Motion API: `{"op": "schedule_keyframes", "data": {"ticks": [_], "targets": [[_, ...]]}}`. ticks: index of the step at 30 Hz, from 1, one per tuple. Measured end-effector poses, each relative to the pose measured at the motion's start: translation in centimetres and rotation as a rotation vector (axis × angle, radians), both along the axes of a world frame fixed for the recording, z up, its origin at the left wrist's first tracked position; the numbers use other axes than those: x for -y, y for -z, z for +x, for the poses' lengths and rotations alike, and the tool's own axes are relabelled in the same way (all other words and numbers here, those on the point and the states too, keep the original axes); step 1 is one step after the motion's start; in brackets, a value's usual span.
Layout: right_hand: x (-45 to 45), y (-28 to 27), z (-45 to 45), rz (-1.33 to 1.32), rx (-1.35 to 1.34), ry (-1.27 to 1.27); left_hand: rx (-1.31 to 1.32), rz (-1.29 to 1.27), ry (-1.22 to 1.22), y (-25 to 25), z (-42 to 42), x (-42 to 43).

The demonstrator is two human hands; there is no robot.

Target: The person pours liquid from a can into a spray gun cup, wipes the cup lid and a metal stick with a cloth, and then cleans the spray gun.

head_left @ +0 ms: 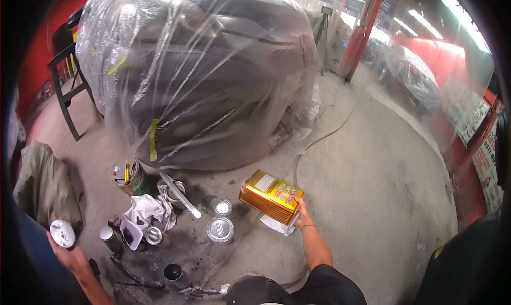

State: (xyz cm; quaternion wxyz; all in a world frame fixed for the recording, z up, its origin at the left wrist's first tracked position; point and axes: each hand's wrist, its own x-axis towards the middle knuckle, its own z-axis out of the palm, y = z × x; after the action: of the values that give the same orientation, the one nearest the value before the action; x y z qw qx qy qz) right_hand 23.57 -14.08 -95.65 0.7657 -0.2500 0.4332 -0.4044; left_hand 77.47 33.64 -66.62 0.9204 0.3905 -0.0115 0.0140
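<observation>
My right hand grips the lower right end of a yellow rectangular metal tin, which is tilted above the floor. A white cloth or paper lies just below it. At the far left, my left hand has its fingers around a round white container with dark spots; whether it is a cup or a lid I cannot tell. Between my hands stand a closed round can, a smaller can with a white top, an opened silver can and a white tray stained dark.
A large vehicle under plastic sheeting fills the upper middle. Near it are a green can, a stained rag and a clear strip across an open can. A dark cup stands close to me. A hose crosses the floor.
</observation>
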Motion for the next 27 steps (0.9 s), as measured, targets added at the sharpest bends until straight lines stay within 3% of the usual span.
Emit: {"op": "schedule_keyframes", "data": {"ticks": [2,4,6,8,10,12,13,14,15,17,19,21,25,27], "targets": [[-0.2,2.6,-0.3,0.148,0.125,0.066,-0.02,0.003,-0.008,-0.5,-0.6,0.7],[0.9,3.8,-0.6,0.121,0.13,0.046,-0.053,-0.043,-0.016,-0.7,-0.3,0.7],[1.6,1.5,-0.7,0.184,0.107,0.013,-0.039,-0.023,-0.005,-0.6,-0.1,1.0],[5.9,2.7,-0.4,-0.09,-0.082,0.049,-0.026,-0.01,0.0,0.1,0.5,0.4],[6.6,-4.4,2.0,-0.389,-0.457,-0.059,0.026,-0.017,0.019,0.3,0.4,0.9],[7.3,-10.3,5.9,-0.524,-0.624,-0.221,0.041,-0.024,0.077,1.2,0.9,1.1],[7.0,-12.0,8.3,-0.741,-0.925,-0.106,0.086,0.001,0.127,1.5,0.7,1.8],[7.7,-13.2,10.2,-0.833,-1.145,-0.24,0.091,0.014,0.161,1.4,0.0,2.6],[6.6,-14.8,12.3,-0.848,-1.132,-0.263,0.077,-0.011,0.155,1.2,-0.6,3.8],[3.3,-18.2,17.4,-1.003,-1.564,-0.436,0.098,-0.058,0.315,1.2,-1.8,4.9],[2.4,-15.5,20.3,-1.249,-1.671,-0.508,0.075,-0.114,0.337,1.3,-2.8,5.9],[2.4,-13.5,21.2,-1.483,-1.598,-0.473,0.07,-0.126,0.41,0.5,-4.6,6.6],[1.1,-17.4,20.3,-1.324,-1.544,-0.558,-0.013,-0.218,0.597,-1.1,-6.1,6.5],[3.4,-15.8,19.0,-1.364,-1.526,-0.546,-0.045,-0.282,0.64,-1.5,-6.5,6.3]]}}
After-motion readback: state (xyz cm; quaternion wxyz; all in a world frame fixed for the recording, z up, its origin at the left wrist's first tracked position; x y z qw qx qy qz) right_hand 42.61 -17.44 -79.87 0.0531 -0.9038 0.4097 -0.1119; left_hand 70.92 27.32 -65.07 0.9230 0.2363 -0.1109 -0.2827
